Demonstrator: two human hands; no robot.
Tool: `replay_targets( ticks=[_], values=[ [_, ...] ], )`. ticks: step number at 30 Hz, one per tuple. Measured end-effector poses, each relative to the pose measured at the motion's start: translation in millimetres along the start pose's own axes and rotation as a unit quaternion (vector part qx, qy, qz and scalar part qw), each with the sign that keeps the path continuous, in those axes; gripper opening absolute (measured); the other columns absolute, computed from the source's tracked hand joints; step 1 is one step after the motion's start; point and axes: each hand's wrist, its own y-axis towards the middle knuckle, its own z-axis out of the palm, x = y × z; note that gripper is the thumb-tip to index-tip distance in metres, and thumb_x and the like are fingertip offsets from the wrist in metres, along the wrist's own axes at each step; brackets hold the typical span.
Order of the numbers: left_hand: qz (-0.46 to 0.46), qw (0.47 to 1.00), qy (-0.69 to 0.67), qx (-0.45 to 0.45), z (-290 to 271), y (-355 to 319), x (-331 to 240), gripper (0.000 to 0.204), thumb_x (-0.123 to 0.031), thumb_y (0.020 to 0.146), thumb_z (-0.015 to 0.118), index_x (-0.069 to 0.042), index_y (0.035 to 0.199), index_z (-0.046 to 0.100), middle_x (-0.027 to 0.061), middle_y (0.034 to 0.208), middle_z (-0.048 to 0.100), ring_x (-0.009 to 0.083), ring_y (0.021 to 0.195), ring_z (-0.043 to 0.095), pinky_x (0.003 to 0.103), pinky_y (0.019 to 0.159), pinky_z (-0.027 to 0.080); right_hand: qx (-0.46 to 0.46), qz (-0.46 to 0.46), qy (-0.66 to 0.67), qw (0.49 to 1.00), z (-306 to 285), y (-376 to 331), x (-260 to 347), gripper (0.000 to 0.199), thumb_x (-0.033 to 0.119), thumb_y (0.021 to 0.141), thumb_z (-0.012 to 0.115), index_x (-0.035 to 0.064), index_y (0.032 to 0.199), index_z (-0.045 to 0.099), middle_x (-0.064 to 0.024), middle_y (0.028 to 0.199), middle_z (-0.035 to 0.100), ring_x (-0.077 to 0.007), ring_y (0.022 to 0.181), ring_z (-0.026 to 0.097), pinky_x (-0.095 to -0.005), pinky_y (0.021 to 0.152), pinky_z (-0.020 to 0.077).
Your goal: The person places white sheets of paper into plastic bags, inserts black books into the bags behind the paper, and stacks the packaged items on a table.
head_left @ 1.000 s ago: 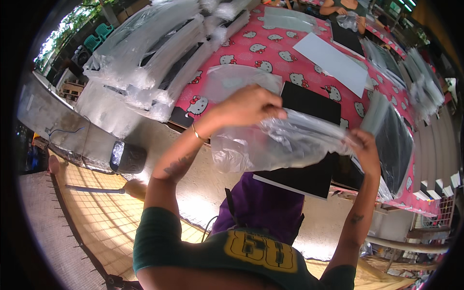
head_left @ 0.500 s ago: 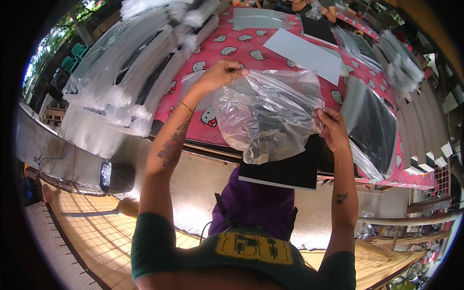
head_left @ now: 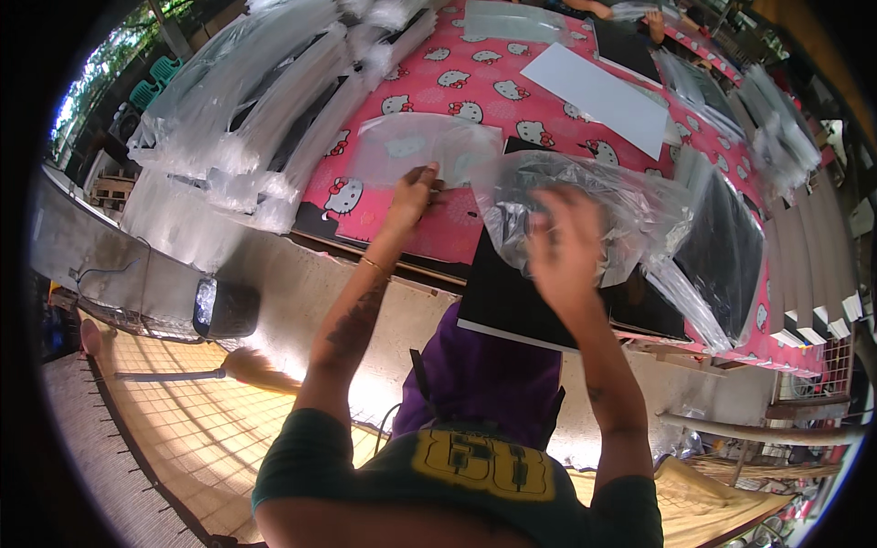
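A crinkled clear plastic bag (head_left: pixel 635 205) lies loosely over a black flat board (head_left: pixel 512 297) with a white edge, which juts past the table's near edge. My right hand (head_left: pixel 566 237) is over the bag, blurred by motion, its fingers apart; whether they touch the plastic I cannot tell. To the left, my left hand (head_left: pixel 417 203) is at the lower edge of a translucent plastic sheet (head_left: pixel 384 151) lying on the table. Its thumb and forefinger stand apart, with nothing visible between them.
Tall heaps of plastic-wrapped dark boards (head_left: pixel 247 119) line the left side of the pink patterned table (head_left: pixel 416 242). At the right are a wrapped black board (head_left: pixel 726 237) and a row of grey-edged stacks (head_left: pixel 808 265). A white sheet (head_left: pixel 598 96) lies farther back, near another person's hand (head_left: pixel 654 23).
Both hands have let go of the bag they held stretched between them. The bag now lies farther right on the black board. My right hand moved left over it; my left hand came down nearer.
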Motion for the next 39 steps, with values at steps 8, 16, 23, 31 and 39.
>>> replay_targets(
  ticks=[8, 16, 23, 31, 39],
  values=[
    [-0.003, 0.993, -0.101, 0.062, 10.7, -31.1, 11.0, 0.040, -0.029, 0.094, 0.050, 0.003, 0.119, 0.051, 0.0131, 0.097, 0.062, 0.0236, 0.084, 0.064, 0.034, 0.072, 0.055, 0.254, 0.222, -0.046, 0.940, 106.0, -26.1, -66.8, 0.027, 0.024, 0.082, 0.067, 0.0030, 0.098, 0.062, -0.0097, 0.092, 0.064, -0.0250, 0.075, 0.063, -0.0381, 0.062, 0.0503],
    [0.153, 0.976, -0.018, 0.151, 56.8, -60.4, -24.8, 0.021, -0.024, 0.090, 0.062, -0.003, 0.089, 0.062, 0.0022, 0.078, 0.061, 0.0082, 0.069, 0.057, 0.025, 0.066, 0.049, 0.050, 0.411, 0.560, 0.717, 56.0, -8.2, -31.5, 0.015, 0.020, 0.091, 0.060, 0.0064, 0.096, 0.064, -0.0030, 0.087, 0.065, -0.0110, 0.075, 0.060, -0.0266, 0.069, 0.0481],
    [0.288, 0.952, 0.101, 0.037, 41.3, -52.6, -31.0, 0.014, -0.016, 0.092, 0.059, -0.002, 0.089, 0.058, -0.0011, 0.071, 0.056, 0.0065, 0.064, 0.053, 0.022, 0.060, 0.044, -0.044, 0.381, 0.816, 0.433, -4.7, -9.1, -31.7, 0.029, 0.027, 0.098, 0.043, 0.0048, 0.108, 0.059, -0.0093, 0.096, 0.065, -0.0189, 0.078, 0.062, -0.0385, 0.081, 0.0511],
    [0.348, 0.839, -0.030, 0.416, -11.5, -82.2, -115.3, 0.010, -0.003, 0.074, 0.066, -0.006, 0.084, 0.063, 0.0180, 0.134, 0.048, 0.0304, 0.127, 0.043, 0.039, 0.106, 0.030, 0.220, 0.186, 0.474, 0.832, -84.3, 22.8, -37.2, 0.031, 0.033, 0.095, 0.048, 0.0095, 0.110, 0.062, -0.0062, 0.094, 0.061, -0.0182, 0.092, 0.057, -0.0381, 0.083, 0.0460],
    [0.458, 0.633, 0.618, 0.091, 66.7, -85.4, -132.3, 0.025, -0.022, 0.084, 0.059, 0.001, 0.081, 0.064, 0.0191, 0.092, 0.063, 0.0352, 0.082, 0.062, 0.045, 0.087, 0.044, 0.347, 0.248, -0.304, 0.852, -148.0, 38.4, -29.3, 0.036, 0.036, 0.088, 0.058, 0.0011, 0.089, 0.066, -0.0132, 0.095, 0.056, -0.0316, 0.089, 0.056, -0.0374, 0.082, 0.0440]
  ],
)
